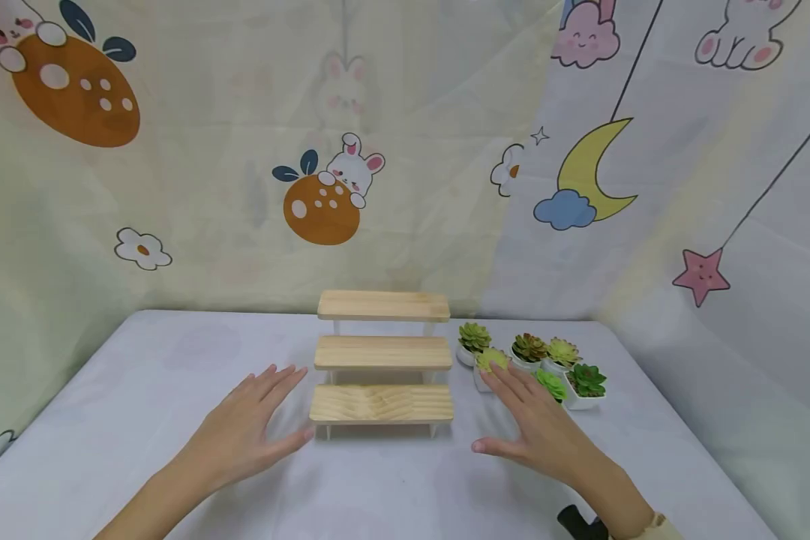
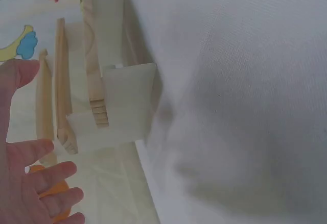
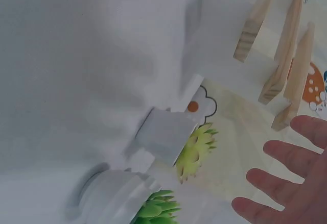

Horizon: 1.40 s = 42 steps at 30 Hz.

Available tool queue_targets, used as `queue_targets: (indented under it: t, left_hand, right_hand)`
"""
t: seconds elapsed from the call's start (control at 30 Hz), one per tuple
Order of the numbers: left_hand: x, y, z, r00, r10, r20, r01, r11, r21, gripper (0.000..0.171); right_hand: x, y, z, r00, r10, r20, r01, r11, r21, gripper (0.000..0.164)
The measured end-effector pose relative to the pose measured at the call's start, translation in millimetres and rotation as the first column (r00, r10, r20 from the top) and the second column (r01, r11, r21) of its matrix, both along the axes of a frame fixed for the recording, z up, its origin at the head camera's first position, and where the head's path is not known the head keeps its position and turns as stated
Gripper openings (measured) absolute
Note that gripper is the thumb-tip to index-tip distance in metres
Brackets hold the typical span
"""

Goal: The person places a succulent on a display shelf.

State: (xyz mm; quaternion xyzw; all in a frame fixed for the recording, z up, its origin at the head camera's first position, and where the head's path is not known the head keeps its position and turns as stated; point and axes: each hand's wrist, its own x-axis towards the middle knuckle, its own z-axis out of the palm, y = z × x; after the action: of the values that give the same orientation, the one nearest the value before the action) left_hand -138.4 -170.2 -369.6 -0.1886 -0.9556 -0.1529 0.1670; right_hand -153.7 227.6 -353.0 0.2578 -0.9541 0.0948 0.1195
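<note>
Wooden three-tier stand [image 1: 382,352] between left hand [image 1: 251,424] and right hand [image 1: 541,429]

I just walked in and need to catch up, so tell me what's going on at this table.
A person has both bare hands over the white table, fingers extended, gripping nothing. The left hand is near the left end of a three-tier wooden stand, and the right hand is by six small potted succulents grouped to the stand's right. All three shelves are bare; the plants stand on the table.
</note>
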Motion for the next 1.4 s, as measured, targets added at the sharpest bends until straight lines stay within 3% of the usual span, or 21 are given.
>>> queue_targets:
  t: [0.3, 0.47, 0.57, 0.7, 0.83, 1.0, 1.2, 1.4]
  left_hand:
    - [-1.0, 2, -11.2, 0.989, 0.02, 0.144, -0.043, 0.986, 0.162, 0.072]
    - [-5.7, 4, -16.8, 0.981, -0.005, 0.194, -0.053, 0.955, 0.293, 0.067]
    - [-10.4, 5, -21.0, 0.975, -0.07, 0.212, -0.019, 0.92, 0.392, 0.062]
    - [-18.4, 5, -28.5, 0.945, -0.185, 0.268, 0.015, 0.846, 0.532, 0.06]
    - [-24.6, 4, -35.4, 0.91, -0.257, 0.324, 0.006, 0.793, 0.609, 0.062]
    - [-28.1, 4, -37.9, 0.868, -0.297, 0.398, -0.053, 0.741, 0.669, 0.062]
    - [-29.9, 5, -38.1, 0.85, -0.306, 0.428, -0.085, 0.722, 0.686, 0.061]
    - [-33.9, 6, -39.5, 0.843, -0.306, 0.443, -0.099, 0.72, 0.687, 0.06]
  right_hand:
    - [0.8, 13, -5.2, 0.996, -0.059, 0.074, 0.064, 0.995, -0.073, 0.087]
    - [1.2, 20, -3.8, 0.983, -0.09, 0.157, 0.111, 0.985, -0.129, 0.087]
    - [1.9, 24, -2.2, 0.969, -0.124, 0.213, 0.159, 0.975, -0.154, 0.086]
    - [2.3, 30, -0.5, 0.951, -0.162, 0.263, 0.215, 0.959, -0.187, 0.084]
    - [3.2, 36, -0.2, 0.947, -0.175, 0.269, 0.239, 0.944, -0.226, 0.081]
    - [2.2, 45, -2.2, 0.936, -0.233, 0.265, 0.293, 0.931, -0.217, 0.081]
    - [-2.7, 57, -11.8, 0.915, -0.291, 0.279, 0.361, 0.9, -0.244, 0.083]
    - [-8.6, 64, -20.5, 0.86, -0.354, 0.369, 0.463, 0.844, -0.27, 0.088]
